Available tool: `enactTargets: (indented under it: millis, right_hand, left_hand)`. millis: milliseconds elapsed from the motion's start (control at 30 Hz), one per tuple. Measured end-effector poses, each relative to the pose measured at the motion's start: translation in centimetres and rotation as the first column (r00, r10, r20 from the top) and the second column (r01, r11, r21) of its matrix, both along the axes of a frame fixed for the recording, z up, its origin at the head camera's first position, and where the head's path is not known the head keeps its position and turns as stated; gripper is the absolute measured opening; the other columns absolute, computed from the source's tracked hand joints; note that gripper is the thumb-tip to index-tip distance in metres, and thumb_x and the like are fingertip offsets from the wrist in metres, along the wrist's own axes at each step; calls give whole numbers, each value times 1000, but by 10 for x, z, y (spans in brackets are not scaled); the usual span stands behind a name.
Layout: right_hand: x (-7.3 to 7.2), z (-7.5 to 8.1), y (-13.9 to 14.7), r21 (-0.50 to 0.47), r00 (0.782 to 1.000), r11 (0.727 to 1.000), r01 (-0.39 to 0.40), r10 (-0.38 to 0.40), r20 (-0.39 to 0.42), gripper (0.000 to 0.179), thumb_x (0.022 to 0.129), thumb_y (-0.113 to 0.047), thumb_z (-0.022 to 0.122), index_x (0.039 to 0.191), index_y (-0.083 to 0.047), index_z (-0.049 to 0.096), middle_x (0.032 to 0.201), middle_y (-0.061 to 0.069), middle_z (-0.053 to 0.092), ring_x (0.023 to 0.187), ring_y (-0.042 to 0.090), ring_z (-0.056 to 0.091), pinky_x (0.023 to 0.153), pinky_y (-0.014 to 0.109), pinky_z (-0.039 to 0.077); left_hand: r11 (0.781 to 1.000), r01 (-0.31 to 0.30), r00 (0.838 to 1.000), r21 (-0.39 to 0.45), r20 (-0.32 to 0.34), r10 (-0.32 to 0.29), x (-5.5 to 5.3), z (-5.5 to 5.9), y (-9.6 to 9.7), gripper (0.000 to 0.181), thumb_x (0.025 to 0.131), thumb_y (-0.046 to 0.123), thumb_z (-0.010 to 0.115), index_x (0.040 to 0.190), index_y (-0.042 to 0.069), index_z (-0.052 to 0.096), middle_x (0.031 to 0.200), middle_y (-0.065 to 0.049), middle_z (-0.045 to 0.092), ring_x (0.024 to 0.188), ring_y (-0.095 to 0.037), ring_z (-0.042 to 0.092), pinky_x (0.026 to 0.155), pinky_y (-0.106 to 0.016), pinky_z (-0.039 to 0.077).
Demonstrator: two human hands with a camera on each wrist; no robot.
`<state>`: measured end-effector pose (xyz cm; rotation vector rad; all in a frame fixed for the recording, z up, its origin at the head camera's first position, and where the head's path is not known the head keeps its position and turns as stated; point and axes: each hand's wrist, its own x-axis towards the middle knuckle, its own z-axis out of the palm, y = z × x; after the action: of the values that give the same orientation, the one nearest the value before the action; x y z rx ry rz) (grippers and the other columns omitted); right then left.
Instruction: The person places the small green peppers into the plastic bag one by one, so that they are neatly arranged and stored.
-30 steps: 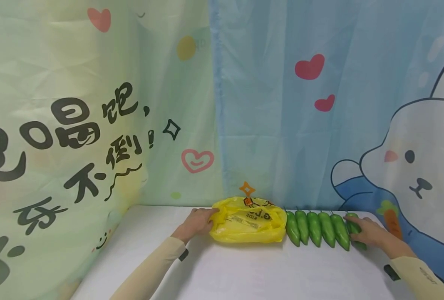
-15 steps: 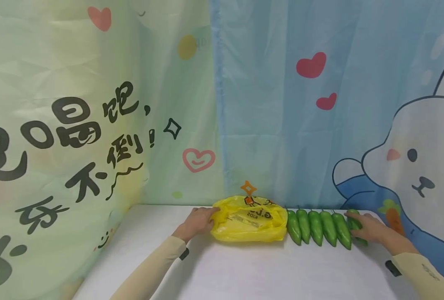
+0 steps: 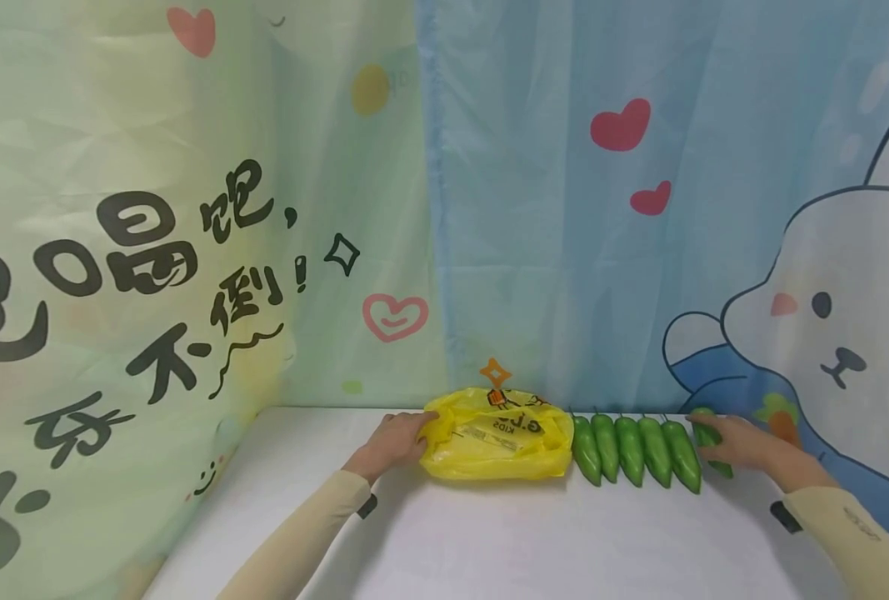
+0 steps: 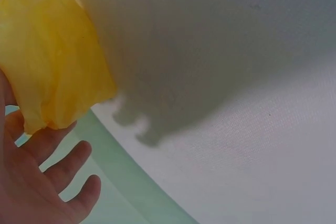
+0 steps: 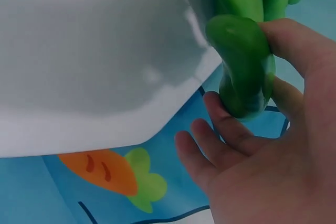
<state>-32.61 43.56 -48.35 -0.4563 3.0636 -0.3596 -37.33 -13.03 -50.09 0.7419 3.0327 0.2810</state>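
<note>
Pale green and blue cartoon-printed fabric curtains (image 3: 504,250) hang behind a crinkled yellow plastic bag (image 3: 500,458), which lies on a white table (image 3: 504,542). At the bag's left end, the person's left grip (image 3: 392,443) pinches the plastic. Just right of the bag, five glossy, tapered green peppers (image 3: 630,452) lie side by side in a row. Farther right of the bag, past that row, the right grip (image 3: 744,446) holds a sixth glossy green pepper (image 5: 244,59) between thumb and fingers.

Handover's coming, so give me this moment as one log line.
left grip: pinches bag | right grip: holds pepper | five other peppers: row on table, between bag and held pepper
</note>
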Motion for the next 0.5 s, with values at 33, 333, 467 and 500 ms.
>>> enactTargets:
  millis: [33, 333, 467, 500]
  right_hand:
    - [-1, 1, 0, 0, 1000, 1000, -3, 3, 7, 64, 83, -18, 76, 132, 15, 52, 125, 43, 56, 111, 60, 55, 89, 65, 52]
    - [-8, 17, -2, 10, 1000, 1000, -17, 17, 19, 65, 82, -18, 76, 134, 13, 51, 125, 43, 56, 112, 62, 54, 88, 66, 51]
    - [-8, 19, -6, 0, 1000, 1000, -14, 14, 16, 65, 83, -20, 76, 134, 13, 51, 127, 43, 55, 114, 62, 53, 88, 67, 51]
    - [-8, 19, -7, -1, 1000, 1000, -18, 18, 16, 65, 83, -19, 76, 134, 13, 51, 127, 43, 55, 114, 62, 52, 88, 67, 50]
  left_hand:
    - [1000, 0, 1000, -1, 0, 0, 0, 0, 0, 48, 98, 17, 52, 146, 16, 51, 138, -8, 64, 126, -31, 60, 104, -55, 45]
    - [1000, -3, 1000, -3, 2, 3, -2, 0, 0, 49, 97, 16, 53, 146, 16, 52, 136, -9, 65, 125, -31, 61, 104, -56, 45]
    - [1000, 3, 1000, 3, -3, -3, -1, 0, -1, 49, 96, 15, 53, 145, 15, 53, 134, -9, 67, 122, -32, 63, 102, -56, 46]
    - [1000, 4, 1000, 5, -4, -4, 0, 1, -1, 49, 96, 15, 54, 144, 14, 53, 134, -10, 67, 122, -32, 63, 102, -57, 46]
